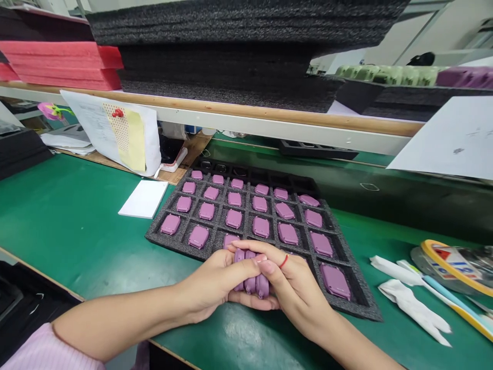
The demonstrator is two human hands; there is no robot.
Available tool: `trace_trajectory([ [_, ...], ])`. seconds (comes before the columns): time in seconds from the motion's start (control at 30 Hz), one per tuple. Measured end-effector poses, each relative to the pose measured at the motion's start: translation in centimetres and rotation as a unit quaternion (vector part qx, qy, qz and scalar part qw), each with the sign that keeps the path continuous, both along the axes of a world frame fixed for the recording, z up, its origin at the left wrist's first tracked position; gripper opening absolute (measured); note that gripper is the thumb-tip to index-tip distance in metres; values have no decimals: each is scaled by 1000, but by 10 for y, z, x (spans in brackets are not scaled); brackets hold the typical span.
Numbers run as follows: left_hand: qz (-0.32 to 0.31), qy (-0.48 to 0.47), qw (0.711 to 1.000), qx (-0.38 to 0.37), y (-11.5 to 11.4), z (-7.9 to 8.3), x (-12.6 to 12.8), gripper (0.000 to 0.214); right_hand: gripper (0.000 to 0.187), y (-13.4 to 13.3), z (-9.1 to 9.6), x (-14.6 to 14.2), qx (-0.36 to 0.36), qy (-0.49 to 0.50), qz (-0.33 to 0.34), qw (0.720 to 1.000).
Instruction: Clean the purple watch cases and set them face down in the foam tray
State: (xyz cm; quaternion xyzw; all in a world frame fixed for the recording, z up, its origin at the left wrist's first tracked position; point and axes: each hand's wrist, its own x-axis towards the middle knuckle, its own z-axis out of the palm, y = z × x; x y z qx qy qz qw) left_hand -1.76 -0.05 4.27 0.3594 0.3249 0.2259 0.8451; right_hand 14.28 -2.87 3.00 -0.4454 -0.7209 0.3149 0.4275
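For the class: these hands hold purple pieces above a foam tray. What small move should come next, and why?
Probably move one purple piece from the left hand and right hand into an open cell of the foam tray: both hands grip a stack, and the tray's far row looks unfilled.

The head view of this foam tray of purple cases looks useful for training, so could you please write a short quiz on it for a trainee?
1. True or false: the left hand and the right hand together hold a row of purple cases.
2. Which of those two hands wears the red finger band?
3. Fill the gap: in the head view, the white card lies to the ___ of the dark foam tray.

Key: 1. True. 2. The right hand. 3. Left.
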Motion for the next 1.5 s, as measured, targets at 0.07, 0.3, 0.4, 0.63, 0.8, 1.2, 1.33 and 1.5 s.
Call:
trace_trajectory([
  [0.07, -5, -12, 1000, -8, 0, -2, -1, 37, 43, -1, -1, -3, -21, 20, -14, 999],
  [0.3, -21, -13, 999, -34, 1, -4, -1, 42, 51, -3, 6, -5, -98, 73, -17, 992],
  [0.4, -15, -15, 999, -33, 1, -2, -1, 40, 47, -5, 7, -3, -120, 80, 15, 989],
  [0.63, 14, -20, 1000, -14, -1, 1, -3, 40, 50, -13, 3, 4, -79, 32, 65, 994],
  [0.8, 20, -17, 1000, -1, -2, -1, -2, 37, 48, -13, -4, 3, -76, -6, 48, 996],
  [1.2, 21, -7, 1000, 6, -2, 2, -1, 35, 56, -14, -4, 5, -126, 29, 84, 988],
  [1.33, 19, -20, 1000, 3, -1, 1, -1, 36, 54, -13, -4, 5, -135, 42, 93, 986],
  [1.5, 15, -16, 1000, -1, -1, -1, -1, 36, 58, -12, -5, 5, -154, 66, 101, 981],
])
